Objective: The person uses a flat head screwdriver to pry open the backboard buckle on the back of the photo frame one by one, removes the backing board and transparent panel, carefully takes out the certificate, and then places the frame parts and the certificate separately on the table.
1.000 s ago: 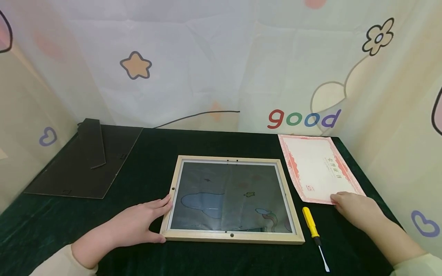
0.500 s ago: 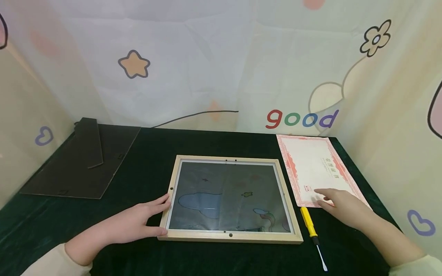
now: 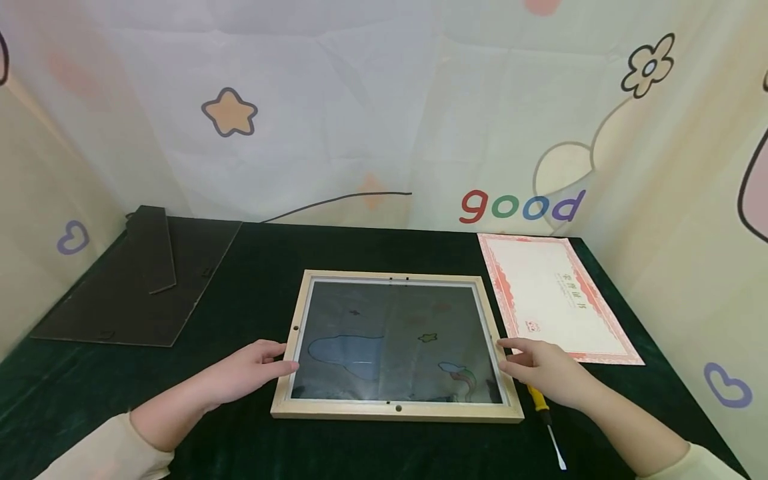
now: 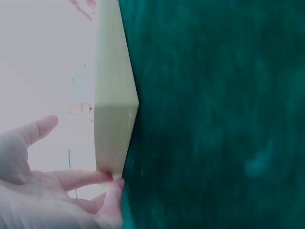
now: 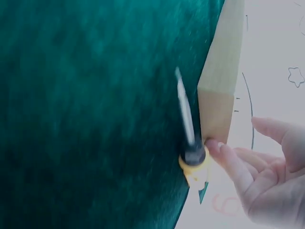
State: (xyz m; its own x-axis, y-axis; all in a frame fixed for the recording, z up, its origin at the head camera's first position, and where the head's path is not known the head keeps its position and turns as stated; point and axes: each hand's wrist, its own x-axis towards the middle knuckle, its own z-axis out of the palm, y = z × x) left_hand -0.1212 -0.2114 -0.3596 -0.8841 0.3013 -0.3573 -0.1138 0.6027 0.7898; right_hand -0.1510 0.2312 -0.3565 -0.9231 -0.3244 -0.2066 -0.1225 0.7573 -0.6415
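A light wooden picture frame [image 3: 396,411] lies flat on dark green cloth, its glassy pane [image 3: 396,347] reflecting the printed backdrop. My left hand [image 3: 249,373] is at its left side; in the left wrist view the fingertips [image 4: 109,177] touch the outer edge while the thumb stands apart above. At the opposite side, my right hand [image 3: 549,373] has its fingertips [image 5: 215,147] against the outer edge, thumb also raised. Partly under the right hand's outline lies a yellow-handled screwdriver [image 3: 538,400]. A pink-bordered certificate [image 3: 540,287] rests beyond that hand.
On the left of the cloth lies a black frame backing board [image 3: 132,300] with its stand leg [image 3: 153,247]. Printed fabric [image 3: 336,120] hangs round the back and both sides of the table [image 3: 360,250].
My right hand has let go of the certificate and moved left to the picture frame's right edge. The certificate shifted slightly toward me. My left hand slid slightly up the left edge.
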